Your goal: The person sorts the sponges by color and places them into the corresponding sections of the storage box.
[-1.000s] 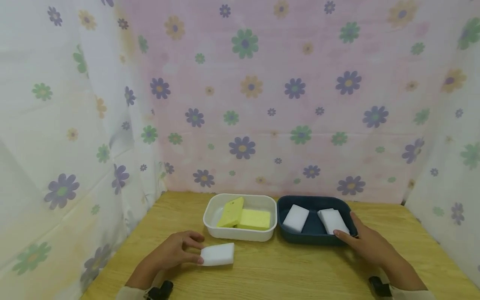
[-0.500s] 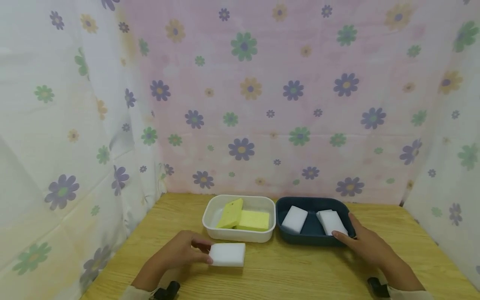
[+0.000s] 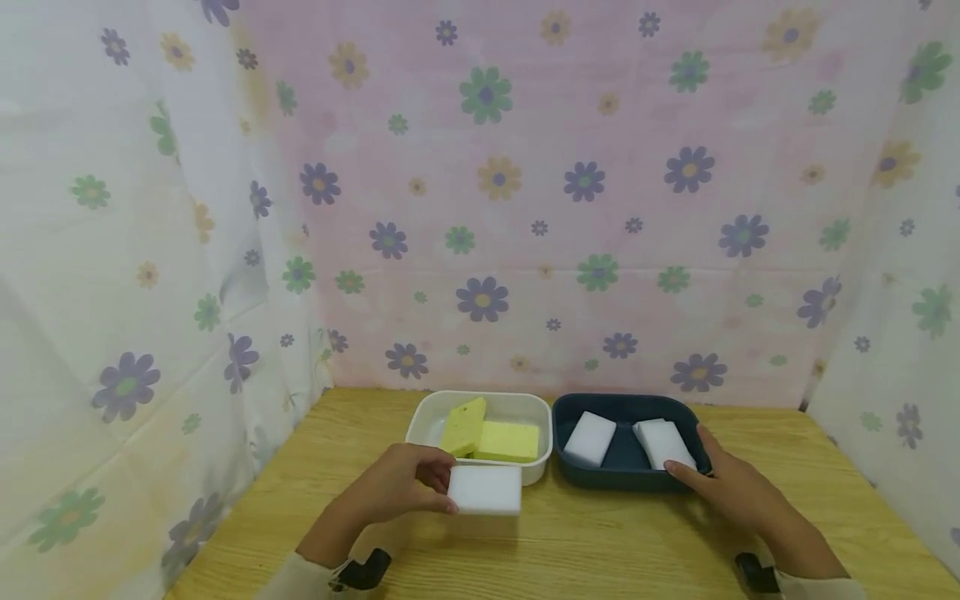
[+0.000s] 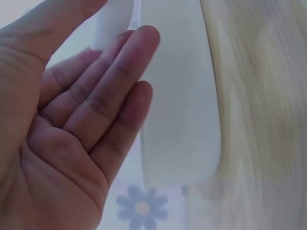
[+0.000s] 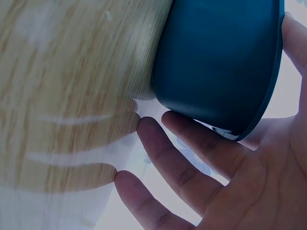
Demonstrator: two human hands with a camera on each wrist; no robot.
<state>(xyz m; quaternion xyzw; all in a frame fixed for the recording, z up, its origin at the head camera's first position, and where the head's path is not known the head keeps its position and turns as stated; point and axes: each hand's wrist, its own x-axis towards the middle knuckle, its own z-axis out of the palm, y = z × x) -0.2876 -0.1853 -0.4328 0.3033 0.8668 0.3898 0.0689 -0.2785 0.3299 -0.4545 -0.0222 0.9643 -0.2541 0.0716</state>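
Note:
My left hand pinches a white sponge block by its left end, between thumb and fingers. The block hangs in front of the white bin and overlaps its near wall in the head view. Part of that block shows past the fingertips in the left wrist view. My right hand holds the right end of the dark blue bin, thumb at the near rim and fingers along the outside. Two fingertips touch down on the wooden table in the right wrist view.
Yellow sponge blocks lie in the white bin, one leaning on another. White sponge blocks lie at both sides of the dark blue bin. The bins stand side by side on the wooden table, before a flowered cloth.
My left hand has carried the white sponge block right and away from me, up to the white bin's near wall. The block has turned squarer to view. My right hand stays at the dark blue bin.

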